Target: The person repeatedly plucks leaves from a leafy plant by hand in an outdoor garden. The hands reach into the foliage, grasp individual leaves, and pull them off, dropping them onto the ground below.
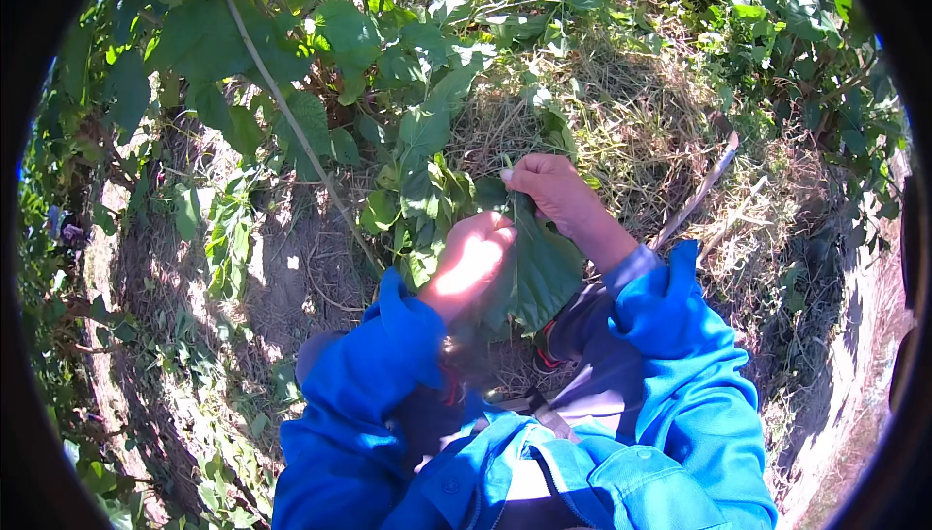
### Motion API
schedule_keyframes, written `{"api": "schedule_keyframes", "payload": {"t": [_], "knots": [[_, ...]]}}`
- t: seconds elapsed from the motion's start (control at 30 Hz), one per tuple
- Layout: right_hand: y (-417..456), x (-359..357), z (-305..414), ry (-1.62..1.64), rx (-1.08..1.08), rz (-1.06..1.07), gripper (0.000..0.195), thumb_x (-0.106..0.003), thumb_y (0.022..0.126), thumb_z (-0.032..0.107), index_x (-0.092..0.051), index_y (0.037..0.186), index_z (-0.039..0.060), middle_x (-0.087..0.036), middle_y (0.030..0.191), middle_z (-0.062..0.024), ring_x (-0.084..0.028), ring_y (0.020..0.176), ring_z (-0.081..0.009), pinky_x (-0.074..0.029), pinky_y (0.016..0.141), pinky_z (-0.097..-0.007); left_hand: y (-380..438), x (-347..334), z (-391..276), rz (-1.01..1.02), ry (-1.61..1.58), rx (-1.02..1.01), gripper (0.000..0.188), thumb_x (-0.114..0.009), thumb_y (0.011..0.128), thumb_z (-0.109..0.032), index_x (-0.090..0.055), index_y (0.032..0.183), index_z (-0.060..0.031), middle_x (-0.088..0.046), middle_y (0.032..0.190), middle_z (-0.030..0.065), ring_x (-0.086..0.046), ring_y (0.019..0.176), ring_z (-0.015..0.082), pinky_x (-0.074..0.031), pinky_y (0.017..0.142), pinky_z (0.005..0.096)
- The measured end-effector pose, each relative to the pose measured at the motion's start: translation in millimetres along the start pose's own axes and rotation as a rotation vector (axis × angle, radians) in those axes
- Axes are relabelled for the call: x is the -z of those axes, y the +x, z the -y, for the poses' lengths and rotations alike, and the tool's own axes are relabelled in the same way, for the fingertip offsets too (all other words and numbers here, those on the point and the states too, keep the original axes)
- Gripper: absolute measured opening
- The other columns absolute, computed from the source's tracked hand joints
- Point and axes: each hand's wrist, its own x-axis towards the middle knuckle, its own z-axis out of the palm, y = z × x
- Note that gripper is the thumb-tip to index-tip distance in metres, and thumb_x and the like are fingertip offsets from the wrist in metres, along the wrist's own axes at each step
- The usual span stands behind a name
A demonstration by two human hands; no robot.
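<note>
Large green leaves (pixel 547 271) hang between my two hands, above my legs. Thumb and fingers of my right hand (pixel 553 191) pinch them at the upper end, where a short pale stalk pokes up past the thumb. Lower and to the left, my left hand (pixel 470 257) is closed at the leaf's left side, with its fingertips bunched against it; bright sun washes out the back of this hand. What lies inside its fingers is hidden. A drooping cluster of leaves (pixel 455 191) is just beyond my left hand.
A bare branch (pixel 280 97) slants down from the upper left toward my left sleeve. Broad-leaved plants (pixel 342 35) crowd the far side. Dry grass (pixel 611 100) covers the ground ahead, and a cut stick (pixel 695 191) lies to the right. My shoe (pixel 546 351) shows below the leaves.
</note>
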Motion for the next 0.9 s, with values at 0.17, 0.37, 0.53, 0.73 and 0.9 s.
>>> {"api": "schedule_keyframes", "payload": {"t": [0.17,0.37,0.53,0.73,0.9], "knots": [[-6,3,19,-0.009,-0.075,0.062,0.021,-0.068,0.093,0.027,-0.065,0.082,0.0087,-0.055,0.067,0.0068,-0.045,0.054,-0.0024,-0.032,0.047,-0.0204,-3,9,-15,0.018,0.275,-0.02,0.035,-0.062,0.089,-0.024,-0.067,0.107,0.0052,-0.069,0.089,0.017,-0.067,0.083,0.0255,-0.052,0.076,0.0353],[-15,7,25,-0.007,-0.084,0.113,0.02,-0.069,0.091,0.025,-0.069,0.086,0.0053,-0.061,0.073,0.0035,-0.053,0.062,-0.0053,-0.041,0.055,-0.0231,-11,5,-27,0.013,0.036,0.135,0.021,-0.06,0.091,-0.019,-0.067,0.099,0.0001,-0.065,0.079,0.0041,-0.059,0.07,0.0108,-0.048,0.063,0.0266],[-20,12,24,-0.028,-0.056,0.139,0.019,-0.069,0.089,0.02,-0.072,0.093,0.0021,-0.066,0.079,0.0,-0.059,0.071,-0.0093,-0.047,0.064,-0.0267,-18,9,-35,0.092,0.087,-0.096,0.022,-0.063,0.09,-0.02,-0.069,0.095,0.0004,-0.065,0.077,0.0011,-0.058,0.069,0.0084,-0.047,0.06,0.0249],[-26,13,19,0.06,-0.001,0.237,0.022,-0.07,0.091,0.025,-0.071,0.095,0.0033,-0.07,0.084,-0.0034,-0.063,0.077,-0.0098,-0.049,0.069,-0.0253,-15,9,-16,0.077,0.101,-0.112,0.021,-0.065,0.09,-0.022,-0.069,0.094,-0.0016,-0.064,0.075,-0.0013,-0.057,0.067,0.007,-0.046,0.06,0.0248],[-35,9,33,0.042,0.102,0.321,0.022,-0.067,0.092,0.023,-0.07,0.096,0.0018,-0.071,0.088,-0.0059,-0.065,0.081,-0.0124,-0.05,0.075,-0.0269,-24,15,-20,0.076,0.037,-0.072,0.021,-0.066,0.091,-0.022,-0.071,0.094,-0.002,-0.065,0.079,-0.0009,-0.057,0.07,0.0069,-0.046,0.062,0.0252]]}}
